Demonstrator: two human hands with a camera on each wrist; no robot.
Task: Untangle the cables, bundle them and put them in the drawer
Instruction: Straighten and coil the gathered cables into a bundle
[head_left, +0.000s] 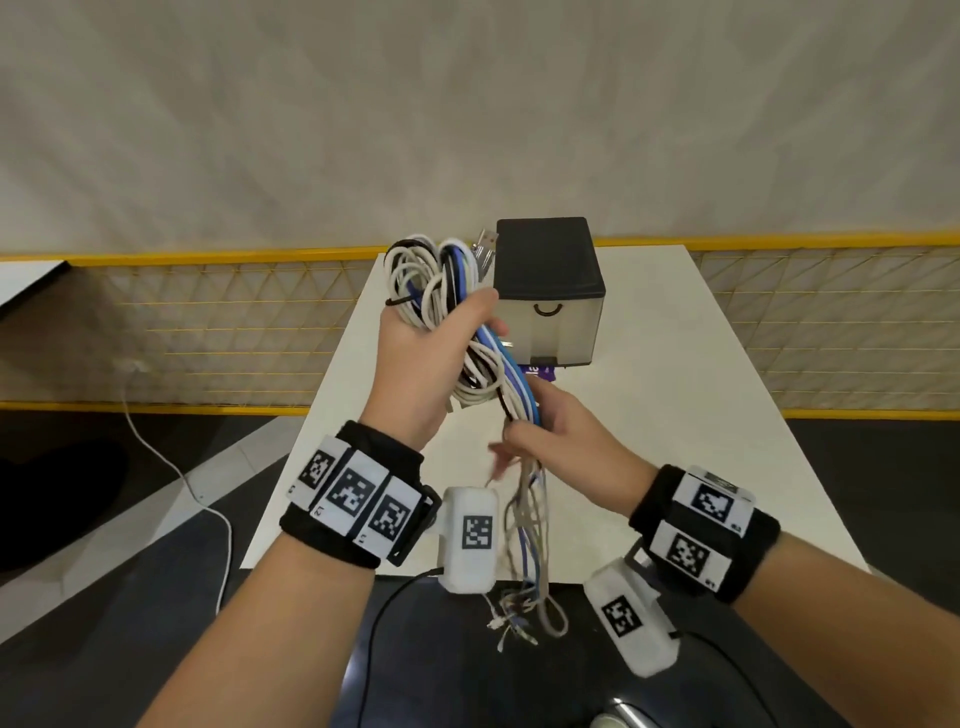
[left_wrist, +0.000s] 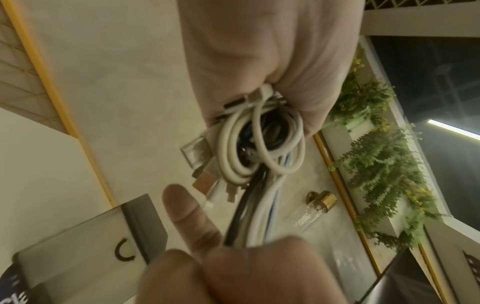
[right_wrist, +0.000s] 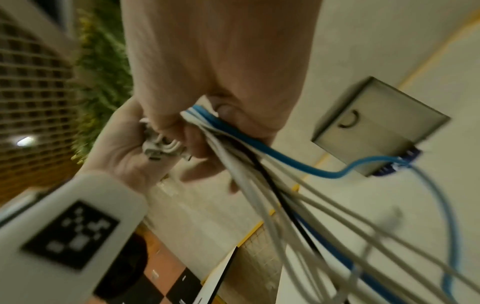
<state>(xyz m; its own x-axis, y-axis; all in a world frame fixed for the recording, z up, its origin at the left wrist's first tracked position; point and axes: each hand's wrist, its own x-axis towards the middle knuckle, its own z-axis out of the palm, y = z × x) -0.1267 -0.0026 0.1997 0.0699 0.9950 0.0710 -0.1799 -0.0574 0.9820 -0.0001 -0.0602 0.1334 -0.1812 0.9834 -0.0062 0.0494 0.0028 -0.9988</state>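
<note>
Cables (head_left: 457, 312), white, blue and black, hang in the air over my white table (head_left: 675, 415), just in front of the closed grey drawer box (head_left: 550, 306). My left hand (head_left: 431, 358) clenches the coiled upper part; my right hand (head_left: 561, 441) grasps the straight strands below, loose ends dangling past the table's near edge.

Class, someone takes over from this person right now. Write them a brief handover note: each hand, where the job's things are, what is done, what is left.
Left hand: grips the coiled part of the cables, raised over the table.
Right hand: holds the straight run just below; loose ends dangle past the table edge.
Drawer box: on the table, drawer shut.
Done: cables gathered, partly coiled.
Left: wind in the hanging ends, secure the bundle, open the drawer, put it inside.
</note>
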